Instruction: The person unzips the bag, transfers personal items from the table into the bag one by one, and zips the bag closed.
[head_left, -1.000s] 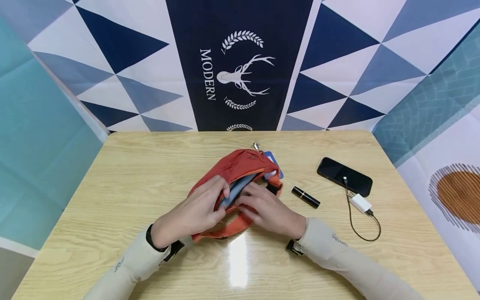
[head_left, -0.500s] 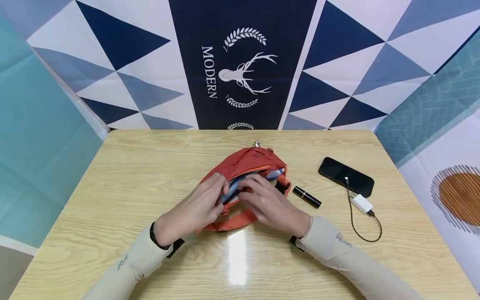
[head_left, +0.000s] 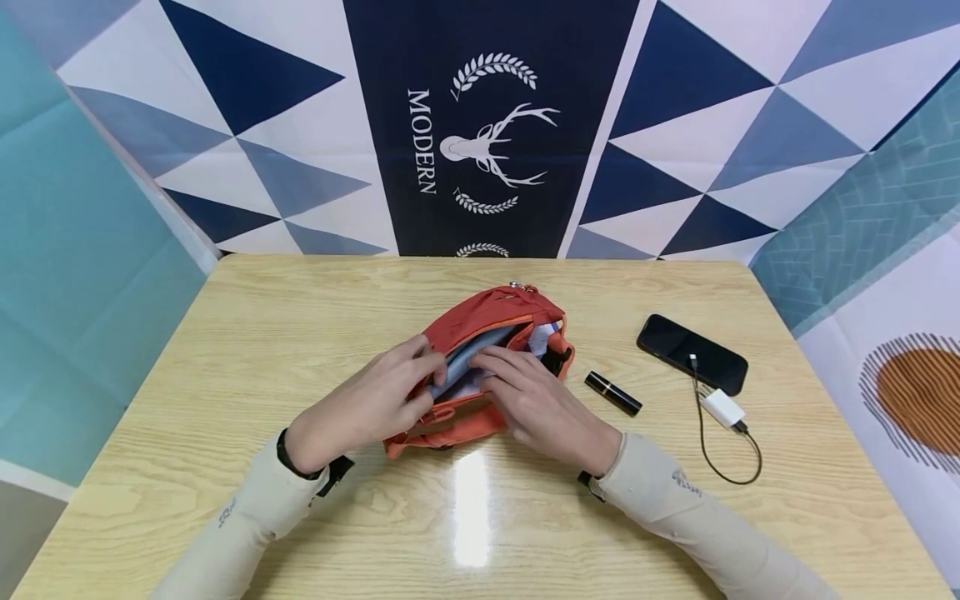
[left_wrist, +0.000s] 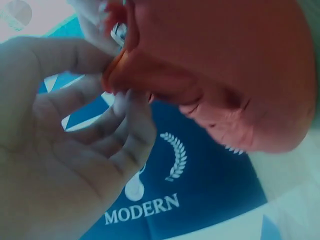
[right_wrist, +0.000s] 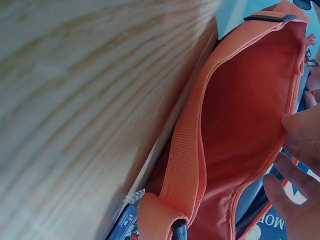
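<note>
A red bag (head_left: 480,319) with orange trim and a strap (head_left: 468,428) lies on the table, its zipped mouth spread. Inside shows a grey-blue lining or flat item (head_left: 468,354); which of these, I cannot tell. My left hand (head_left: 375,400) pinches the orange edge at the bag's left end, also seen in the left wrist view, where the bag (left_wrist: 220,55) fills the upper right. My right hand (head_left: 542,404) holds the near rim, thumb outside and fingers in the mouth, as the right wrist view shows. The fingertips are partly hidden.
Right of the bag lies a black lipstick-like tube (head_left: 612,393). Farther right are a black phone (head_left: 692,353) and a white charger (head_left: 722,408) with a dark cable (head_left: 702,442). A patterned wall cloth (head_left: 300,125) hangs behind the table (head_left: 247,350).
The bag has shifted slightly away and to the right, covering more of the blue card beside it. Its mouth is spread wider. My left hand has moved up and left.
</note>
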